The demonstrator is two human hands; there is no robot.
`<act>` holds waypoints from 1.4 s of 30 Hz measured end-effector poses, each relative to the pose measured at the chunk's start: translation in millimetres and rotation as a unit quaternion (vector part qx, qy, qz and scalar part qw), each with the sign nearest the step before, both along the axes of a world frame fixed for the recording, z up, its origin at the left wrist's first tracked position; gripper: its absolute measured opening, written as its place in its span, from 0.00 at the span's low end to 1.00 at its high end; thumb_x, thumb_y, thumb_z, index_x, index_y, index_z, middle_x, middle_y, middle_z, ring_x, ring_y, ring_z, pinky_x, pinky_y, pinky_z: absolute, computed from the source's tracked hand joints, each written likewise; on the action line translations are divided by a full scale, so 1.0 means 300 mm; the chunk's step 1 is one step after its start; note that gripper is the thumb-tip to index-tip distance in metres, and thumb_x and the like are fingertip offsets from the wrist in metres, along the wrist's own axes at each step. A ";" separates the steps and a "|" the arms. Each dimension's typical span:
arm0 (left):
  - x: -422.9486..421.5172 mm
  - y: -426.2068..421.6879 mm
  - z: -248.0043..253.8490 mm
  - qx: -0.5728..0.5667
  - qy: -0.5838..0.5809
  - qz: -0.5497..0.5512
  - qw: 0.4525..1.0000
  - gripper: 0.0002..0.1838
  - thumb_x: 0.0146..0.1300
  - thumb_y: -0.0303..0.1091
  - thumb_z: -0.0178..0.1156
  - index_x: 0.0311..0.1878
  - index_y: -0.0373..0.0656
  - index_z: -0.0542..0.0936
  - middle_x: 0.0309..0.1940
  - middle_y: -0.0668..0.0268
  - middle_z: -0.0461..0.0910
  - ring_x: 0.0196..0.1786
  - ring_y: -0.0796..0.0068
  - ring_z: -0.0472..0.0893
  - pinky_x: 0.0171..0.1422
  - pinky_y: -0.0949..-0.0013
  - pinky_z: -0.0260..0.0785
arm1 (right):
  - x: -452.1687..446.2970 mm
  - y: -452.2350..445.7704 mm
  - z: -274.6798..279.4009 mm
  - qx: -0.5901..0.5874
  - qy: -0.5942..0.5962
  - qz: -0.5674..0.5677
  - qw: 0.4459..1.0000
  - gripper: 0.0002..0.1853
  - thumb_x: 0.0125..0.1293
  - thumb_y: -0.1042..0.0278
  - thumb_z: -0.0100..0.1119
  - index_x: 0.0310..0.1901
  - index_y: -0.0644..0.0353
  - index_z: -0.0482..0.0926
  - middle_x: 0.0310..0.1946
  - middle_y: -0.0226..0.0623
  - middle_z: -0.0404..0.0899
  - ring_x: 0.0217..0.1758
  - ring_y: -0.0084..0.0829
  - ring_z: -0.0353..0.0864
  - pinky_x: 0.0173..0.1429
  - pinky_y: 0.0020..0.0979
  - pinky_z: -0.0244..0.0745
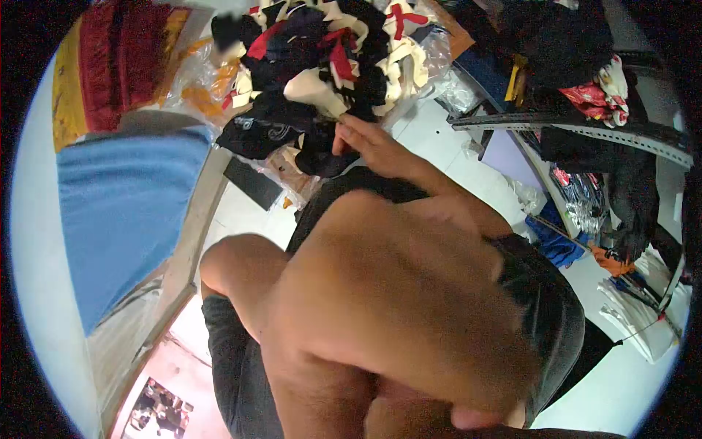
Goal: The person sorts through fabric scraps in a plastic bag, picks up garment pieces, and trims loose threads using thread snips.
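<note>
My right hand [374, 148] reaches in from the right over the near edge of a pile of cloth pieces [300, 44]. Its fingers are stretched out and a little bent, with nothing visible between them. The fingertips lie beside a cream cloth piece [314, 91]; whether they touch it I cannot tell. Just left of the hand is a black cloth with a pale print [259, 133]. The pile mixes black, cream and red pieces. My left hand does not show. A bare limb [395, 293], close to the camera, covers the lower middle.
Clear plastic bags [194, 77] lie around the pile on a white tiled floor [431, 132]. A light blue cloth [131, 219] and a dark red cloth [121, 62] hang at the left. A perforated metal rail [570, 123] and hanging dark garments [632, 183] stand at the right.
</note>
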State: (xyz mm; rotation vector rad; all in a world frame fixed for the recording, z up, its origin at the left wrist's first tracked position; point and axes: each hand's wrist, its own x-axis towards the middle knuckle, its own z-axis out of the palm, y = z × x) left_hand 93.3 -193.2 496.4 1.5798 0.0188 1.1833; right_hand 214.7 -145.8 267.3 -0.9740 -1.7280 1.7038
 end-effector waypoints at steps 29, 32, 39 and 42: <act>-0.478 -0.046 -1.135 -0.124 0.504 0.504 0.690 0.26 0.48 0.29 0.70 0.54 0.47 0.78 0.50 0.63 0.78 0.58 0.54 0.76 0.70 0.47 0.61 | 0.108 0.227 0.224 -0.139 0.364 -0.245 0.888 0.06 0.68 0.72 0.59 0.39 0.52 0.70 0.38 0.24 0.74 0.43 0.23 0.79 0.49 0.31 0.79; -0.518 -0.067 -1.128 -0.073 0.494 0.560 0.661 0.24 0.48 0.29 0.70 0.52 0.49 0.79 0.48 0.64 0.79 0.57 0.57 0.77 0.70 0.47 0.60 | 0.099 0.242 0.274 -0.184 0.367 -0.297 0.862 0.06 0.67 0.71 0.60 0.43 0.55 0.73 0.39 0.25 0.77 0.44 0.26 0.81 0.52 0.31 0.78; -0.573 -0.067 -1.084 -0.042 0.468 0.625 0.623 0.15 0.51 0.32 0.69 0.43 0.47 0.82 0.39 0.65 0.81 0.51 0.59 0.78 0.65 0.52 0.64 | 0.083 0.234 0.334 -0.175 0.417 -0.307 0.837 0.11 0.69 0.66 0.59 0.46 0.64 0.80 0.43 0.39 0.84 0.49 0.33 0.82 0.61 0.36 0.74; -0.602 -0.045 -1.093 -0.063 0.443 0.613 0.651 0.13 0.53 0.33 0.69 0.42 0.45 0.82 0.37 0.63 0.81 0.48 0.57 0.77 0.59 0.54 0.66 | 0.095 0.223 0.314 -0.123 0.400 -0.350 0.838 0.12 0.69 0.64 0.59 0.47 0.62 0.79 0.43 0.40 0.83 0.46 0.33 0.82 0.56 0.36 0.77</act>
